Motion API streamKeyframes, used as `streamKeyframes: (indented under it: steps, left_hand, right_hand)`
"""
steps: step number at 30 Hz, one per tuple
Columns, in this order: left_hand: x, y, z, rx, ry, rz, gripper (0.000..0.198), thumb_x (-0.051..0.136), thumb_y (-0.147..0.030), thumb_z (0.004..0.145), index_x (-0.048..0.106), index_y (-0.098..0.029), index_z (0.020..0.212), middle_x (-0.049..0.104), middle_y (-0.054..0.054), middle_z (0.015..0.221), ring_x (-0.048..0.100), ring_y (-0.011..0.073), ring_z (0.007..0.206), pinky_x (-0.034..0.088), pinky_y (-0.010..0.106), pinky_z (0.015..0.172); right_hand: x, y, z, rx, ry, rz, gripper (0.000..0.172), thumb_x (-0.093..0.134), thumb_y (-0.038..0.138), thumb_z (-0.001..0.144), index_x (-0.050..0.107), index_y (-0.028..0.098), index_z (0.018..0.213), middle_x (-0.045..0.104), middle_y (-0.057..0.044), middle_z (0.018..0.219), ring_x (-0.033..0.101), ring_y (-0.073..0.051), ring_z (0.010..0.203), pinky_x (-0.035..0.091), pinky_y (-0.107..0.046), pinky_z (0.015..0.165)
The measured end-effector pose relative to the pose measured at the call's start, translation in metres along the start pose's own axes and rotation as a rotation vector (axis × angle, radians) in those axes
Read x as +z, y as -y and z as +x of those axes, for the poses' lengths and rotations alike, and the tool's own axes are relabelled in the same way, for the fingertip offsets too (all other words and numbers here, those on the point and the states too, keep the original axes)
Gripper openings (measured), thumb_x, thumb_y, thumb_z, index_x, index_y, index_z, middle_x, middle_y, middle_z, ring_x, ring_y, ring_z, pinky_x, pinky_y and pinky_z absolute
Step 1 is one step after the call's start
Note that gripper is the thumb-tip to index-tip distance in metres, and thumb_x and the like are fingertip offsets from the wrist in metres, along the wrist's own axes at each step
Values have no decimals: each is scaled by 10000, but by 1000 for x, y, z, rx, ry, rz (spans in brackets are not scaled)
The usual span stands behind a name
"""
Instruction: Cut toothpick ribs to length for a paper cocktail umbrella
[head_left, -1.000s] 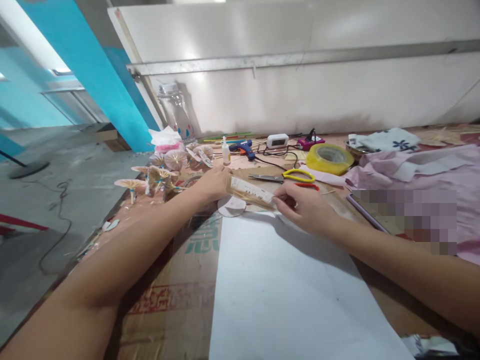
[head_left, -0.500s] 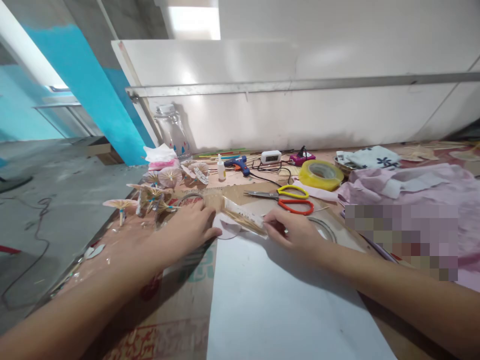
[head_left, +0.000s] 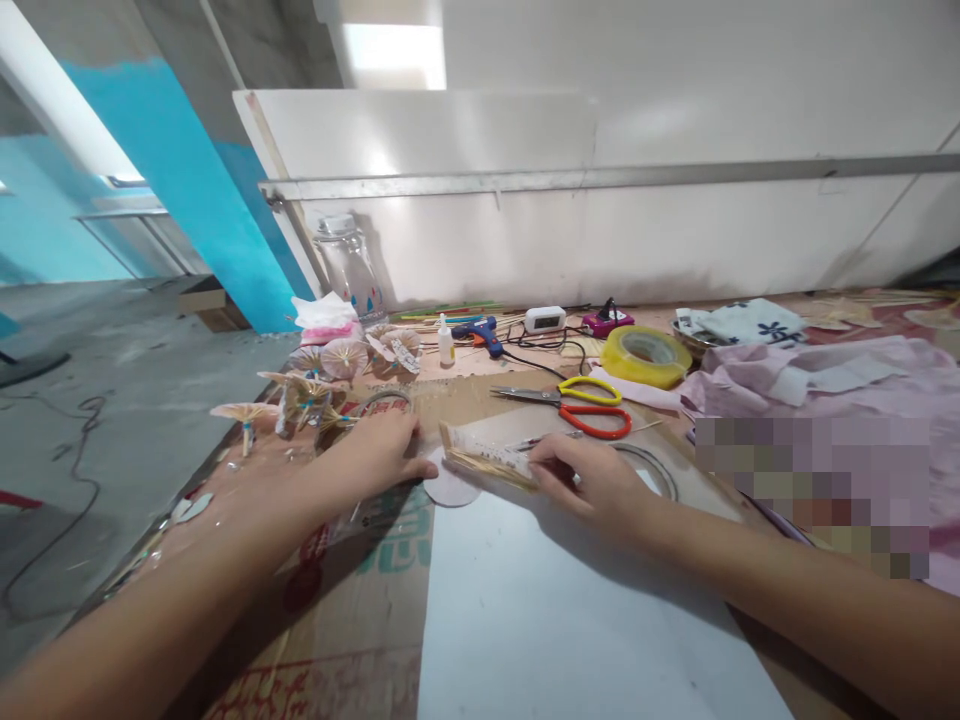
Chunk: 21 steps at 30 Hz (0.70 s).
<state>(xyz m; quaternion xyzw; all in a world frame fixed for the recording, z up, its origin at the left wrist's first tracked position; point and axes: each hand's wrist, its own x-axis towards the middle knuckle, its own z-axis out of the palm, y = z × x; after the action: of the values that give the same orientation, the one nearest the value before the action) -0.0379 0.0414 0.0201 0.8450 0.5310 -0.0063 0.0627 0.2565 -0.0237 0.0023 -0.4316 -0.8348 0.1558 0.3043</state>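
Packet (head_left: pixel 487 457), pinched at one end by the right hand (head_left: pixel 589 472). The left hand (head_left: pixel 382 447), loosely spread, has moved clear, leaving the packet to the right alone.

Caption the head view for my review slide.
Right hand grips a packet of thin sticks, left hand apart from it.

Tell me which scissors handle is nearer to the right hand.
The red handle, just beyond the right hand; the yellow handle lies farther away.
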Motion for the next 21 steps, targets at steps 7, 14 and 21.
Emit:
streamKeyframes:
  steps: [7, 14, 21]
  left_hand:
    - [10, -7, 10, 12, -148, -22, 218, 490, -271, 971, 666, -163, 901, 682, 125, 980, 647, 283, 965, 489, 389, 862]
    - [20, 2, 40, 38, -277, -39, 224, 515, -274, 975, 690, -154, 902, 672, 137, 1017, 624, 302, 1023, 485, 425, 948]
    - [19, 7, 51, 72, -337, -59, 169, 610, -318, 937, 717, -187, 948, 698, 91, 1036, 638, 260, 1034, 505, 377, 935]
  right_hand:
    - [0, 0, -1, -35, -15, 16, 145, 503, 228, 942, 609, 184, 853, 640, -10, 680, 539, -118, 563, 387, -210, 537]
    - [-3, 6, 2, -84, -8, 0, 140, 506, 206, 926, 613, 181, 839, 625, 5, 644, 535, -106, 541, 387, -191, 516]
    - [-10, 13, 8, -94, 25, -34, 140, 510, 205, 942, 615, 184, 851, 645, -5, 675, 543, -116, 562, 391, -208, 528]
